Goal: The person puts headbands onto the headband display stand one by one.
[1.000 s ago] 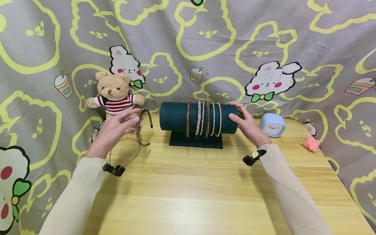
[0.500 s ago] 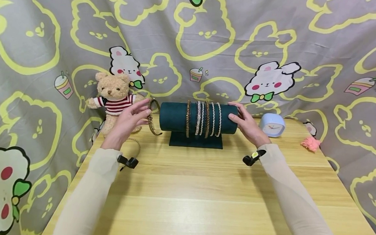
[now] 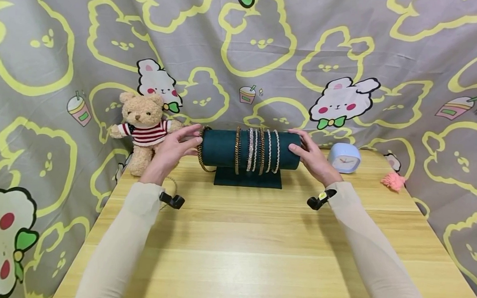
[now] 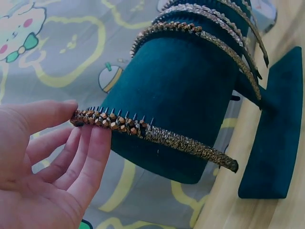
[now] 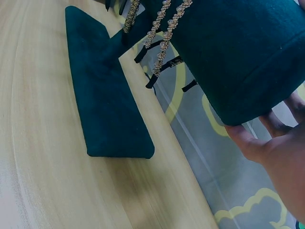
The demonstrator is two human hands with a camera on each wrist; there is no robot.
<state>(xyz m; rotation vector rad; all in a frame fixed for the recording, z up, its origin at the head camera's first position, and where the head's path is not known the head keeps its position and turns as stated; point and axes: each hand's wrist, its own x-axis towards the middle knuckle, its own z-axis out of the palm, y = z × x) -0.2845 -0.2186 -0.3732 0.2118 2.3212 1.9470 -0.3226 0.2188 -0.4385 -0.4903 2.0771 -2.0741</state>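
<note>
A dark teal velvet headband stand holds several beaded headbands round its roll. At the roll's left end, my left hand pinches a bronze beaded headband between thumb and fingers. In the left wrist view this headband lies across the roll's end, its bare tip sticking out towards the base. My right hand grips the roll's right end, thumb in front and fingers behind. Its thumb presses the rim in the right wrist view.
A teddy bear in a striped sweater sits left of the stand. Behind my left wrist, a thin headband lies partly hidden on the wooden table. To the right are a blue clock and a pink tassel. A patterned curtain hangs behind.
My left hand has moved right, bringing the bronze headband from beside the bear to the roll's left end and partly over it. The right hand has kept its grip on the stand.
</note>
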